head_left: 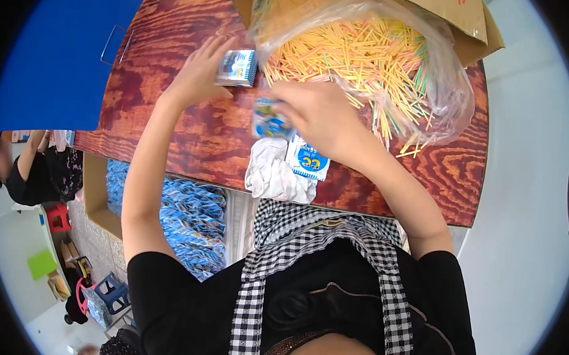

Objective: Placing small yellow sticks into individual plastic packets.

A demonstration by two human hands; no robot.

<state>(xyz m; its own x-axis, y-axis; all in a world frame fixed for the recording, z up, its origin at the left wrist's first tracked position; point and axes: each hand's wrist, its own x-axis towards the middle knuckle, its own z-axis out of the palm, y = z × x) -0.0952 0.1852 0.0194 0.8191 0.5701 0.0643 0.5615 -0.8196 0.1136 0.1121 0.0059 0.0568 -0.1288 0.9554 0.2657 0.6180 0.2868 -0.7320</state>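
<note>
Gripping a blurred blue packet (pixel 269 121), the right hand (pixel 322 116) has its fingers drawn in around the packet's upper right side, above the middle of the surface (pixel 153 127). The left hand (pixel 200 75) is spread wide, thumb apart from the fingers, at the left edge of a short stack of blue-and-white packets (pixel 238 67); whether it touches them I cannot tell. Just below the right hand, a single white-and-blue packet (pixel 308 158) lies partly against a crumpled white cloth (pixel 267 170) near the surface's front edge. Beyond the hands, a clear plastic bag (pixel 455 115) lies open, full of thin yellow, pink and green sticks (pixel 347 47), some spilling out at its lower right. A cardboard box (pixel 444 10) stands behind it. Below the surface, to the left, a carton (pixel 95 194) holds many blue packets (pixel 193 227). Farther left, a person in black (pixel 33 179) is visible.
</note>
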